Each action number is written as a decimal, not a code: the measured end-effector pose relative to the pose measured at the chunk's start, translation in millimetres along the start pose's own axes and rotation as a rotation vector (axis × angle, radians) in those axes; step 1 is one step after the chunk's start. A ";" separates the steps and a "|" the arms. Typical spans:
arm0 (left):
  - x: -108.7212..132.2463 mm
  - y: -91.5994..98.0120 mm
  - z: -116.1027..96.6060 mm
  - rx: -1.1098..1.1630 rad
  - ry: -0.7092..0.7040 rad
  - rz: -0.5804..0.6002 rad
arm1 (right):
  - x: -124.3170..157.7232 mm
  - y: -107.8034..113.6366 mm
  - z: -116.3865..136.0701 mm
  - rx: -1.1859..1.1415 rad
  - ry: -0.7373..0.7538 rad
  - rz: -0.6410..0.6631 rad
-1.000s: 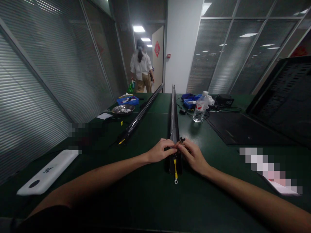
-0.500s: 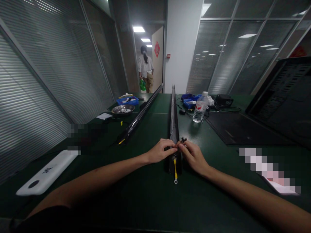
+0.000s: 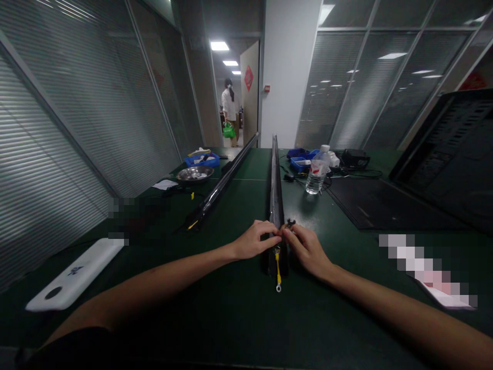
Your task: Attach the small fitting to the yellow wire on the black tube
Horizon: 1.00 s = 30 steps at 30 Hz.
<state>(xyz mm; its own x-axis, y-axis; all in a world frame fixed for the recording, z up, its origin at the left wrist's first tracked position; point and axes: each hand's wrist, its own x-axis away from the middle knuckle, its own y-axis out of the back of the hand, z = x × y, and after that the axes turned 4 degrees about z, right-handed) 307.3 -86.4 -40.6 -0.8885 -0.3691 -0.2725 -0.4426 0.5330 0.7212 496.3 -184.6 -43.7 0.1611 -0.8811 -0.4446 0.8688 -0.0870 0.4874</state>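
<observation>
A long dark bar [image 3: 275,190] lies lengthwise on the green table, its near end under my hands. Out of that end comes a yellow wire [image 3: 278,268] with a ring terminal. My left hand [image 3: 257,240] reaches over the bar from the left, fingers closed in a pinch; what is between them is too small to tell. From the right, my right hand [image 3: 306,247] pinches a small dark metal piece [image 3: 290,223] beside the bar. The fingertips of both hands nearly meet above the bar.
A second dark bar [image 3: 223,184] lies to the left. Farther back are a metal bowl [image 3: 195,174], a blue tray [image 3: 202,160], a water bottle [image 3: 316,172] and cables. A white case [image 3: 79,275] lies left, a black mat [image 3: 377,205] right. A person [image 3: 230,108] stands in the doorway.
The person in the doorway has moved slightly farther off and turned, with the green bag now more in front. Both of my hands hold nearly the same position.
</observation>
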 end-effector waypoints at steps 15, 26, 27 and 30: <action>1.8 0.2 -2.1 -0.028 -0.007 0.013 | 0.8 0.7 -3.4 -0.061 -0.003 0.041; 2.8 -1.0 -1.8 -0.041 -0.013 0.046 | 1.2 0.3 -1.6 -0.045 0.036 0.012; 2.8 -1.4 -1.2 -0.045 -0.011 0.050 | 1.2 0.2 -1.2 -0.038 0.049 0.007; 3.1 -2.1 -0.5 -0.047 -0.007 0.050 | 0.9 -0.4 -0.1 -0.020 0.085 0.001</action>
<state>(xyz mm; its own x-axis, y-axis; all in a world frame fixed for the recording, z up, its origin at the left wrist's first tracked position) 305.6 -89.0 -42.7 -0.9102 -0.3378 -0.2396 -0.3917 0.5138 0.7633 496.2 -185.3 -44.4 0.2001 -0.8386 -0.5066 0.8777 -0.0764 0.4732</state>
